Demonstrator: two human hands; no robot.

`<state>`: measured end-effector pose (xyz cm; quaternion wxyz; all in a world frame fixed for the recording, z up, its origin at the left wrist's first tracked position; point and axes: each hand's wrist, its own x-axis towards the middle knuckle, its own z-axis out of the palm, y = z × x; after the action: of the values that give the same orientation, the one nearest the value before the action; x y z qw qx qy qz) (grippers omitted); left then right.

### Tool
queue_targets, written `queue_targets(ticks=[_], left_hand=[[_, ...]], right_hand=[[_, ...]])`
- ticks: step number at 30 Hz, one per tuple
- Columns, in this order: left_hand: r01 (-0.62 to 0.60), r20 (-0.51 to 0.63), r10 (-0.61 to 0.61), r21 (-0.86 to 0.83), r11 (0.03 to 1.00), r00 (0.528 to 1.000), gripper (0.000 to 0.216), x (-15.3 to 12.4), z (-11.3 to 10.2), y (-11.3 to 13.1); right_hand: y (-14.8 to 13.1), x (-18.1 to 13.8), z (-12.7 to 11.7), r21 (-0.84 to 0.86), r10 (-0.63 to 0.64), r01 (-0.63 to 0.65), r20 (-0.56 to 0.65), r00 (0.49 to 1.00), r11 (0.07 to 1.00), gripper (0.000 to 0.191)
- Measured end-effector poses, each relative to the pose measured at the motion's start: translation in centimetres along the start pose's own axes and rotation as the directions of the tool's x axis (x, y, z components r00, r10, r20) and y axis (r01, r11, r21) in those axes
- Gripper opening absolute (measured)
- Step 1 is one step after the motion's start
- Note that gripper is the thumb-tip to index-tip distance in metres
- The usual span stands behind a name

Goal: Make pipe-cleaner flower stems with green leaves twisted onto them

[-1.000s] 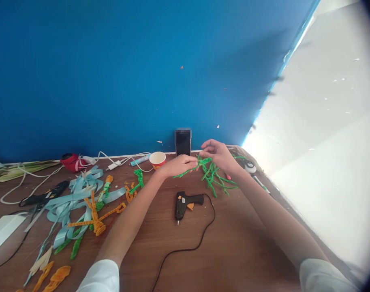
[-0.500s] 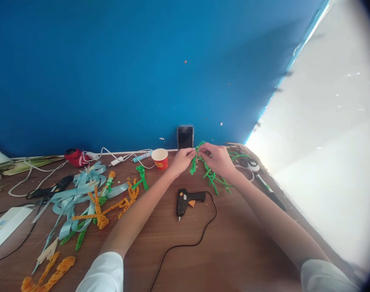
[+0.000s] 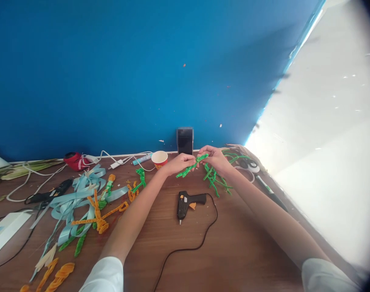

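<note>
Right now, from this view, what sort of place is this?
Probably a craft desk at home or in a workshop: a wooden desk holds a glue gun, green pipe cleaners, orange pipe cleaners and blue ribbon.

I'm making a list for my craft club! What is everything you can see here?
wooden table: 1, brown, under everything
wall: 1, blue, behind the table
phone: 1, black, upright against the wall, top blurred
paper cup: 1, red and yellow, left of the phone
hot glue gun: 1, black and orange, on the table below the hands
glue gun cord: 1, black, curving toward the near edge
ribbons: several, light blue, on the left
pipe cleaner twists: several, orange, on the ribbons
pipe cleaner pile: 1, green, by the right hand
pipe cleaner piece: 1, green, between the hands
left hand: 1, holding the piece
right hand: 1, holding the piece
</note>
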<state>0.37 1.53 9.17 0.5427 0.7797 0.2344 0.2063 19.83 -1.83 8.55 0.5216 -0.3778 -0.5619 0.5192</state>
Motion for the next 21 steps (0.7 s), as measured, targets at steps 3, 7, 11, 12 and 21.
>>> queue_targets(ticks=[3,7,11,12,21], left_hand=[[0.035,0.105,-0.065,0.266,0.963,0.992,0.034,-0.5,-1.0,0.8],[0.033,0.13,-0.123,0.545,0.838,0.984,0.03,-0.5,-0.9,1.0],[0.079,-0.075,-0.037,0.687,0.723,0.996,0.031,0.0,0.0,0.2],[0.103,-0.134,-0.013,0.691,0.716,0.991,0.031,0.1,0.2,-0.1],[0.121,-0.402,0.015,0.309,0.943,0.915,0.027,1.8,1.0,-4.3]], right_hand=[[-0.1,-0.1,-0.4,-0.084,0.086,-0.075,0.133,0.987,0.994,0.03],[0.2,0.0,-0.7,-0.221,0.18,-0.131,0.213,0.96,0.966,0.028],[0.8,0.0,-0.1,-0.394,0.083,-0.051,0.065,0.994,0.918,0.025],[1.0,-0.1,0.3,-0.474,0.009,0.005,0.026,1.0,0.881,0.022],[4.5,-0.4,1.9,-0.778,-0.441,0.307,0.043,0.897,0.548,0.035]])
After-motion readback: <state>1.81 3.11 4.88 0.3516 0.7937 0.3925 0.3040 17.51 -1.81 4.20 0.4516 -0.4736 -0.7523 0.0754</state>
